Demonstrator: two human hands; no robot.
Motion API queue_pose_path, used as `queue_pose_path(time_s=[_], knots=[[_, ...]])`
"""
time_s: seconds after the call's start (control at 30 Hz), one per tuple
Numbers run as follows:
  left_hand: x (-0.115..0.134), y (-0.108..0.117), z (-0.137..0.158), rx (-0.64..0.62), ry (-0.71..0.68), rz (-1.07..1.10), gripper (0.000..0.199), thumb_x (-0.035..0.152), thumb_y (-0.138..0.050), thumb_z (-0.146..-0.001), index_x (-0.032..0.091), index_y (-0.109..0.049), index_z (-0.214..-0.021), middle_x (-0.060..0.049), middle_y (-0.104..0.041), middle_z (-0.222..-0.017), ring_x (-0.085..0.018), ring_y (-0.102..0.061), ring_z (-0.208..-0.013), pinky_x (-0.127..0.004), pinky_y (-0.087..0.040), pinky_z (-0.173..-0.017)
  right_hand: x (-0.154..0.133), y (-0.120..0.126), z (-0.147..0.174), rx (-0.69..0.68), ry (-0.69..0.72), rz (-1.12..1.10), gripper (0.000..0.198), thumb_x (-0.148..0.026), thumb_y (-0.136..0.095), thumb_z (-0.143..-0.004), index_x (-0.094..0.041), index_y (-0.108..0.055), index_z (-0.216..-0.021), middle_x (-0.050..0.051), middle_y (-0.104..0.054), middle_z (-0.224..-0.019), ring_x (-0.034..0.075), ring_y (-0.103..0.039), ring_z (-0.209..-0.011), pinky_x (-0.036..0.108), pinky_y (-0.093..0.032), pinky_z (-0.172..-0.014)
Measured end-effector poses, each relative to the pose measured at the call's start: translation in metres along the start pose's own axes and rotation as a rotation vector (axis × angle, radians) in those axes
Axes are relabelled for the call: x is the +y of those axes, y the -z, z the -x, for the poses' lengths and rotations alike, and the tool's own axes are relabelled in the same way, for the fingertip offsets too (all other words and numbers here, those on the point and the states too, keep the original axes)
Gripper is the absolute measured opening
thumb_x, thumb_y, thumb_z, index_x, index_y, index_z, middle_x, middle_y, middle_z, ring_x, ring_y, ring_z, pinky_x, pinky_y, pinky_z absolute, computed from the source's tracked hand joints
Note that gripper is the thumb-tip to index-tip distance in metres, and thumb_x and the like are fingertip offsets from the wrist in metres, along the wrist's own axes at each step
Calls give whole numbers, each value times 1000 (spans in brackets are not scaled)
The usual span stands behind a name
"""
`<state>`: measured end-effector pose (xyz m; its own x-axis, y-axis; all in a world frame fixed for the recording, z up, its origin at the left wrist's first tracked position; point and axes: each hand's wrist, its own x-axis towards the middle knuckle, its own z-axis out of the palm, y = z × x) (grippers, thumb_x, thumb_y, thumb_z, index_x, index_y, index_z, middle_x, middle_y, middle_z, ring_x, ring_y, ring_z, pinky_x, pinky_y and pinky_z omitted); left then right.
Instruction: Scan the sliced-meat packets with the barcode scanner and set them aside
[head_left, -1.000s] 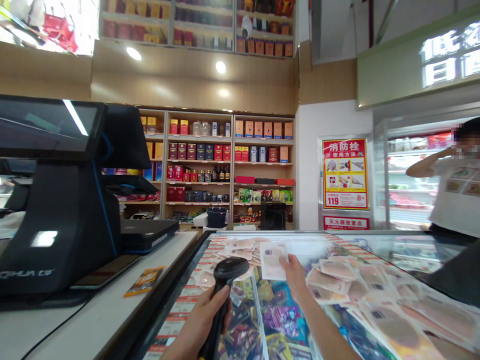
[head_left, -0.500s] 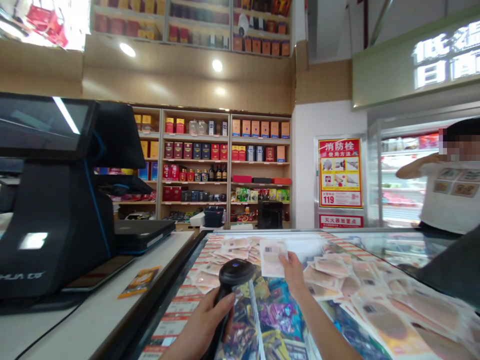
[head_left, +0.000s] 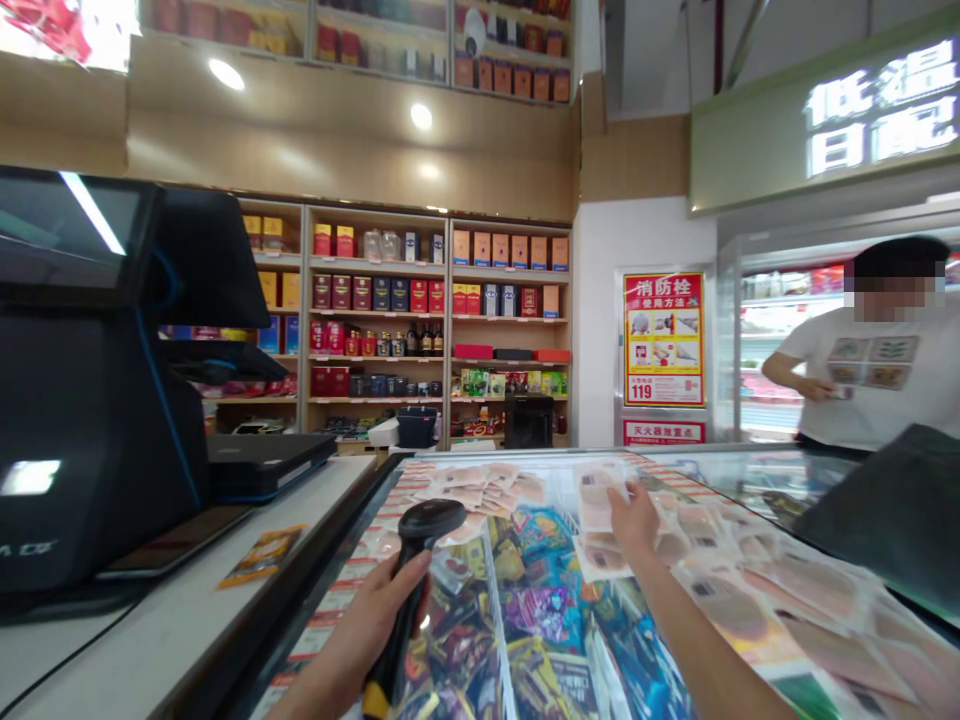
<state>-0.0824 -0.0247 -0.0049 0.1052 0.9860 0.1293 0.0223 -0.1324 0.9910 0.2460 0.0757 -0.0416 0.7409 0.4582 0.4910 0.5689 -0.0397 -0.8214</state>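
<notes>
My left hand is wrapped around the handle of a black handheld barcode scanner, its head raised over the glass-topped freezer. Farther right and forward, my right hand pinches the edge of a pale, flat plastic packet with a printed label. Another flat packet lies just below it. Several similar packets overlap across the right part of the glass, and a separate heap of packets lies at the far left of the top. Colourful wrapped goods show through the glass.
On the left counter stand a dark checkout terminal and a black box, with a small orange packet near the edge. A person stands behind a dark grey object at right. Stocked shelves line the back wall.
My right hand has moved right with the packet, over to the right-hand packets. The scanner has shifted slightly left, away from it. The person at right has lowered an arm.
</notes>
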Motion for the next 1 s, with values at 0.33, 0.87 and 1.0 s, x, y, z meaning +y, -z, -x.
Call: queue_pose_path(time_s=[0.33, 0.87, 1.0], knots=[[0, 1, 4, 62, -26, 27, 31, 46, -49, -67, 17, -45, -56, 5, -47, -39, -7, -41, -36, -19, -31, -40, 17, 17, -2, -136, -27, 460, 35, -34, -33, -75, -19, -47, -103, 9, -61, -85, 23, -55, -82, 35, -34, -69], [-8, 50, 9, 234, 40, 45, 34, 49, -54, -62, 15, -48, -55, 4, -46, -40, -8, -41, -37, -18, -32, -38, -62, -39, 76, -446, 681, 408, 19, -28, -44, -72, -23, -57, -86, 4, -58, -92, 21, -44, -91, 36, -25, -76], [-10, 52, 11, 218, 43, 95, 33, 47, -54, -63, 16, -47, -54, 4, -46, -38, -7, -41, -35, -17, -31, -36, -88, -79, 129, -647, 848, 377, 23, -28, -50, -69, -23, -57, -90, 4, -57, -97, 22, -43, -96, 35, -25, -79]])
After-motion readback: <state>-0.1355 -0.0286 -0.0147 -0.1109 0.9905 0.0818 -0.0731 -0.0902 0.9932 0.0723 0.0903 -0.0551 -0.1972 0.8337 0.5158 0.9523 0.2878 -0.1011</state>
